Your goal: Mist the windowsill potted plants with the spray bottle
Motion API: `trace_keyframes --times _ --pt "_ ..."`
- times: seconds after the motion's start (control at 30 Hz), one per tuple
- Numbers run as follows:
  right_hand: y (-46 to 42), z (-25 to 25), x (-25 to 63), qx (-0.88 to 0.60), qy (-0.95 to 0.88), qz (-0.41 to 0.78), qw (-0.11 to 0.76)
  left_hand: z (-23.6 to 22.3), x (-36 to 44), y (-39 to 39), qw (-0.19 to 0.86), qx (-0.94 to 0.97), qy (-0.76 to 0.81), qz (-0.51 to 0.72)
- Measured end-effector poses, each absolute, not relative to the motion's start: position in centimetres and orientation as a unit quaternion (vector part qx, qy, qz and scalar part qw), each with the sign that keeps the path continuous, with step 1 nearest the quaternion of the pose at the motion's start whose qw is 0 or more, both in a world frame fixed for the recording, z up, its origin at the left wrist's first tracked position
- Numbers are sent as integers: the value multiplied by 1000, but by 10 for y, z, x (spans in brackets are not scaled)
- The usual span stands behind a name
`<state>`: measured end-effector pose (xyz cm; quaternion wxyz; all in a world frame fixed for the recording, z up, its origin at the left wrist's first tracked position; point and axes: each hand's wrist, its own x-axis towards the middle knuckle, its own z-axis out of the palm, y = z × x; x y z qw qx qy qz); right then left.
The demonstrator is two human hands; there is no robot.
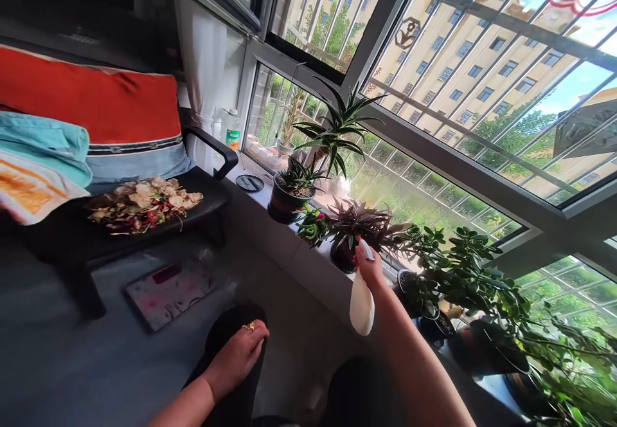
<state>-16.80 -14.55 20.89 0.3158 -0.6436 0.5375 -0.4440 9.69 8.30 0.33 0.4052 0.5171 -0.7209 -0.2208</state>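
My right hand [371, 269] is wrapped round the neck of a white spray bottle [362, 305] with a red nozzle tip. The nozzle is close to a purple-leaved potted plant [359, 221] on the windowsill, and the bottle hangs below my fist. My left hand [238, 355], with a gold ring on one finger, rests on my dark-clad knee [248, 314]. Its fingers are curled together and nothing shows in them. Left of the purple plant stand a small green plant with a pink flower [314, 224] and a tall spiky-leaved plant [332, 128] in a dark pot [289, 205].
More potted plants [472, 266] line the sill [308, 244] to the right beneath barred windows. A black chair [207, 192] at left bears dried flowers [144, 205] and cloths. Beneath it lies a pink patterned scale [168, 292]. A clear jug [231, 128] stands by the curtain [202, 60].
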Motion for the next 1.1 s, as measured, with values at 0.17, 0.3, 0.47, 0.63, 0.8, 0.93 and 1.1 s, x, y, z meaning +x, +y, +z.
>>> trace_keyframes --times 0.17,0.3,0.47,0.63,0.8,0.93,1.1 --pt "-141 223 -170 -660 518 -451 304 -2 97 82 407 512 -720 -233" --pt "-141 227 -166 -679 508 -448 284 2 95 82 411 508 -719 -236" --pt "-132 200 -167 -678 533 -411 297 10 97 84 399 518 -724 -219" --pt "-125 188 -176 -677 533 -410 301 9 99 85 396 521 -728 -206" --pt "-130 210 -188 -667 528 -442 285 3 97 82 408 514 -730 -194" --pt "-132 212 -198 -664 530 -453 270 -1 96 81 404 516 -731 -189" --pt "-120 191 -211 -658 539 -441 286 -4 96 79 404 513 -740 -160"
